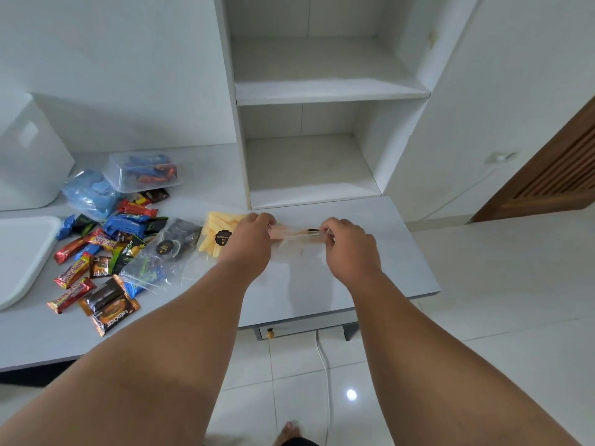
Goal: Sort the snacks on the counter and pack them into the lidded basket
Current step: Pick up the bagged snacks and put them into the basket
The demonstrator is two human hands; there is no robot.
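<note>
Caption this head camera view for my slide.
Left hand and right hand pinch a clear snack bag at the counter beside loose snacks.

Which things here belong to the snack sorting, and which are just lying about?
Job: clear snack bag pinched by left hand and right hand; yellow snack bag; loose bars; white basket.
Lying about: shelves; white cable; drawer knob.
</note>
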